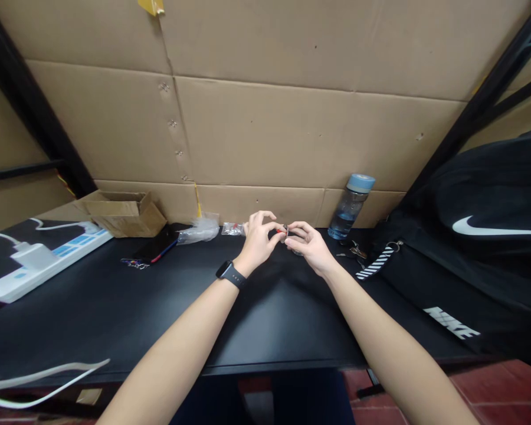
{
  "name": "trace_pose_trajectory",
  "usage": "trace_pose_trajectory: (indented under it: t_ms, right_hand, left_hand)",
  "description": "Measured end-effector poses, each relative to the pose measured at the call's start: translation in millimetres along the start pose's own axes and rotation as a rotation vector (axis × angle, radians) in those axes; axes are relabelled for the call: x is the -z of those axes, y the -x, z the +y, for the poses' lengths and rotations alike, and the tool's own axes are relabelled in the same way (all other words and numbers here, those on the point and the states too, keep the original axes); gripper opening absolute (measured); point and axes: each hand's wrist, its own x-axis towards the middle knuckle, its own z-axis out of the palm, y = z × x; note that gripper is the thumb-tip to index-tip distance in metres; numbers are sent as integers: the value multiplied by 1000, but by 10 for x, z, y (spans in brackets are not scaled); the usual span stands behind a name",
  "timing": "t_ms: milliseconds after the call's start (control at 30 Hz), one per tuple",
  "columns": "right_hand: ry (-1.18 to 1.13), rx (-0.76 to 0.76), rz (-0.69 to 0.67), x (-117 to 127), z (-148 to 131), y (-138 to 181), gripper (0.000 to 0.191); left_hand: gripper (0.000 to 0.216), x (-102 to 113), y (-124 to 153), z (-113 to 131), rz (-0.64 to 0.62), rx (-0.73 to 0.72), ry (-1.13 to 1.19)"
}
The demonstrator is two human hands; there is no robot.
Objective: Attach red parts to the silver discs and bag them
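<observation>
Both hands meet above the black table [172, 319], close to the cardboard at the back. Between their fingertips is a small red and dark piece [282, 231], too small for me to name. My left hand [261, 239], with a dark watch [230, 273] at the wrist, pinches it between thumb and a finger while the other fingers are raised. From the other side, my right hand [308, 245] pinches at the same piece. Just behind my left hand lies a small clear packet [233, 229] with something red in it. Something round shows partly under my right fingers.
On the left are a white power strip [48, 265], an opened cardboard box [121, 213], a phone [157, 245] and a crumpled plastic bag [201, 229]. A water bottle [351, 206], keys [357, 250] and a black bag [482, 236] stand or lie to the right. White cables [48, 375] cross the front left edge.
</observation>
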Motion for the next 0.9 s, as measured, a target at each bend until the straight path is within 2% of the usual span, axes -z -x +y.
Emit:
trace_pose_trajectory:
  t_ms: [133, 367, 467, 600, 700, 800, 900]
  right_hand:
    - [101, -1, 38, 11, 30, -27, 33]
    - [303, 154, 67, 76, 93, -74, 30]
    - [483, 188, 60, 91, 82, -75, 25]
    - [773, 273, 85, 106, 46, -50, 15]
    - [904, 303, 77, 106, 17, -18, 14]
    - [956, 313, 71, 109, -10, 5, 13]
    - [990, 312, 47, 125, -26, 10, 12]
  left_hand:
    - [9, 5, -2, 14, 22, 11, -8]
    - [9, 5, 11, 8, -4, -3, -15]
    - [10, -15, 10, -30, -14, -27, -4]
    - [25, -33, -24, -112, -3, -30, 77]
    - [25, -42, -29, -173, -103, -52, 72]
    - [29, -66, -1, -214, -268, -86, -10]
    - [30, -68, 9, -250, -374, -112, -82]
